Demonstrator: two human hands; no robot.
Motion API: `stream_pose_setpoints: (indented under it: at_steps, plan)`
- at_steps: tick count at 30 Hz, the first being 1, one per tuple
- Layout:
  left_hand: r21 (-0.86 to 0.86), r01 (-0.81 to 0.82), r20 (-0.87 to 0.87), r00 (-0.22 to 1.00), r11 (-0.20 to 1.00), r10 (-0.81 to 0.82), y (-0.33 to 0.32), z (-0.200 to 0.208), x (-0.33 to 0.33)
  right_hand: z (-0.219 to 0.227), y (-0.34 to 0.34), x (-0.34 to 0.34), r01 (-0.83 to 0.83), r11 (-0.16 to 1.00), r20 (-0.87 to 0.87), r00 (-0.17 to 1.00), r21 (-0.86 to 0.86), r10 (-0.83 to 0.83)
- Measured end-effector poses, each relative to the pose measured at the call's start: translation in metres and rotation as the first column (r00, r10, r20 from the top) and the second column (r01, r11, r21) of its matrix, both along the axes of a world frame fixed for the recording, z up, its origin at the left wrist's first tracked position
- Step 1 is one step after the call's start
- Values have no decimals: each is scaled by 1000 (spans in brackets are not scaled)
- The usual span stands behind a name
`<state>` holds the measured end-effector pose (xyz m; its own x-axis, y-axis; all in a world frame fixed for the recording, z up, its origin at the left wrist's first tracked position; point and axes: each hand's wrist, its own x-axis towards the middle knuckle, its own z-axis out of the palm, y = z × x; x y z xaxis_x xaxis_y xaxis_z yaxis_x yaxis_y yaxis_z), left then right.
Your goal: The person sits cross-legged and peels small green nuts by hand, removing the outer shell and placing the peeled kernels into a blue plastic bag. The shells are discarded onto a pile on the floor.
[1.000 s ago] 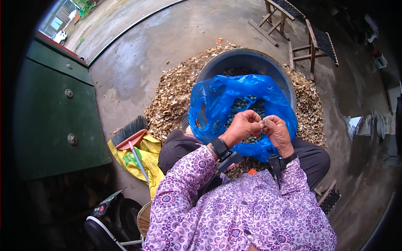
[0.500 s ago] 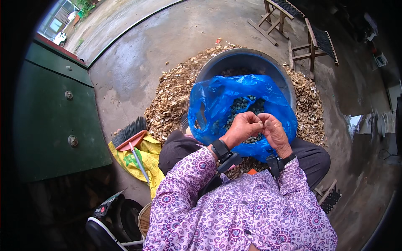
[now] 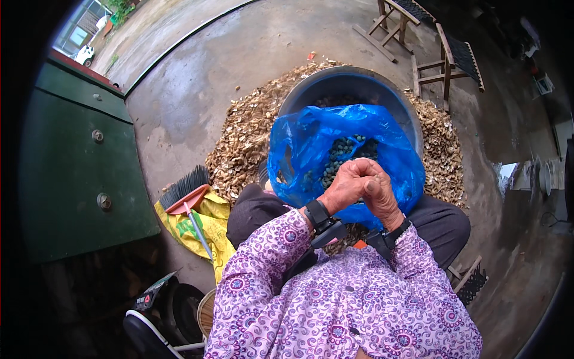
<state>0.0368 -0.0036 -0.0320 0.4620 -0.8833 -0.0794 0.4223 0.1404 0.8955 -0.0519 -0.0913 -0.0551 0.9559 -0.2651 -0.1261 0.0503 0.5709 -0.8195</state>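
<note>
Hands, pair, bare, centre of the frame: left hand (image 3: 348,186) and right hand (image 3: 382,196), brought together, fingers curled inward and fingertips meeting; whether a kernel is pinched between them, I cannot tell

Plastic bag (image 3: 353,119), blue, translucent, crumpled, directly under the hands, its mouth spread wide

Peanut kernels (image 3: 342,157), many, loose inside that bag, just right of centre, partly hidden by the left hand

Basin (image 3: 335,90), round, grey, upper centre, the bag lying over its near part

Peanut shells (image 3: 248,134), a broad tan heap on the floor, around the basin to left and right

Broom head (image 3: 186,198), red with dark bristles and a grey handle, left of centre, resting on a yellow sack (image 3: 218,210)

Wooden stools, two: one (image 3: 382,37) at the upper edge, one (image 3: 446,72) at upper right

Cabinet (image 3: 72,167), green, left edge

Shirt (image 3: 335,299), purple-patterned, lower centre
</note>
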Motion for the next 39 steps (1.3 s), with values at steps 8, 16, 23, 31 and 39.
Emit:
stream_pose_setpoints:
  at_steps: [8,16,23,31,39]
  plan:
    - [48,-5,168,986,999,-3,-2,0,3,-2,-1,4,90,996,-3,996,23,-90]
    - [155,-35,230,973,987,-1,3,5,9,-11,-25,-3,-61,971,-285,950,230,128]
    - [183,40,81,995,982,-56,5,13,11,-6,-21,-5,-71,927,-237,957,367,168]
    - [114,85,-54,995,990,-79,9,16,15,3,-11,-3,3,909,-173,982,417,76]
    - [218,-129,35,992,967,124,2,3,21,3,-34,-7,57,993,-281,956,-102,-84]
